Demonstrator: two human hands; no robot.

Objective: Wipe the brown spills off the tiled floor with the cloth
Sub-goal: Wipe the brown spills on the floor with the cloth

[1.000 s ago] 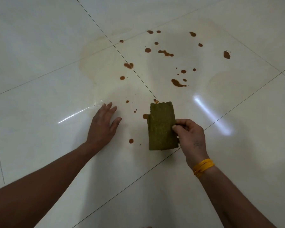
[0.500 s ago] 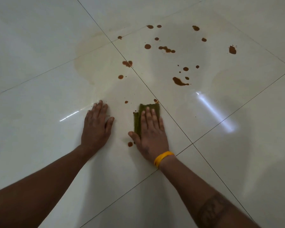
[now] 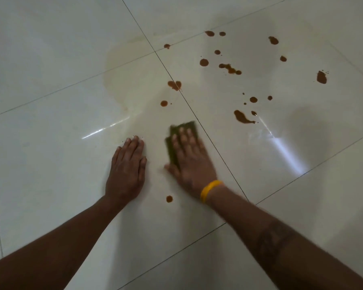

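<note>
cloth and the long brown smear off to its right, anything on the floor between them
In the head view, only bare glossy tile and one dark grout line lie between the cloth and the long brown smear; no drops there.

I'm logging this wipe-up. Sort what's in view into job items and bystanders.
Job:
- green cloth, pressed flat under the right hand
- brown spills, plus one drop near the wrist
- tiled floor

Bystanders:
- left hand, flat on the floor, holding nothing
- yellow wristband
- pale wet smear

Glossy pale tiled floor (image 3: 50,143); brown spills (image 3: 242,117) scattered toward far right, green cloth (image 3: 184,126) flat near middle.
</note>
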